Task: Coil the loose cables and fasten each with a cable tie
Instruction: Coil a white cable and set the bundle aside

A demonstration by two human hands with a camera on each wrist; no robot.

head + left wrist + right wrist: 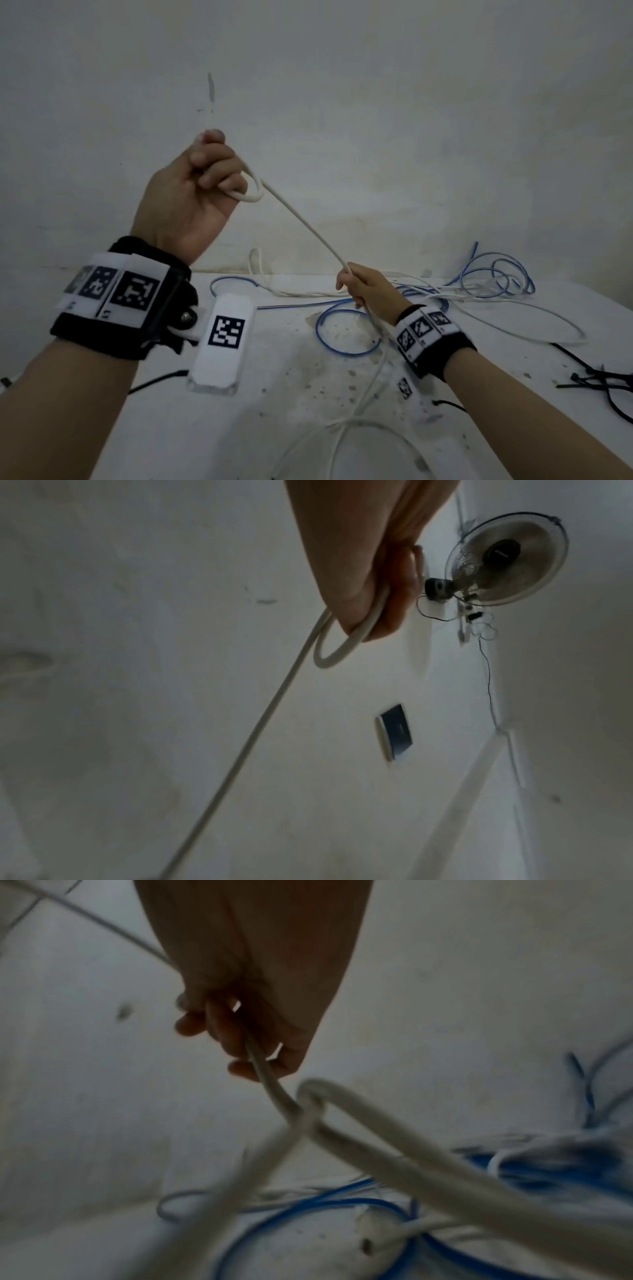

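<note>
Your white cable [301, 222] forms one small loop up left, then runs taut down right and trails slack over the near table. Blue cable [346, 329] lies loosely coiled far right; black cable ties [603, 382] lie piled at the right edge.

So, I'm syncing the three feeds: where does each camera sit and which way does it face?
Head: on the head, looking forward and down at the table; both forearms and hands show.
Left wrist: looks up along the left hand toward a wall fan.
Right wrist: looks along the right hand toward the blue cables.
All share the white cable.
</note>
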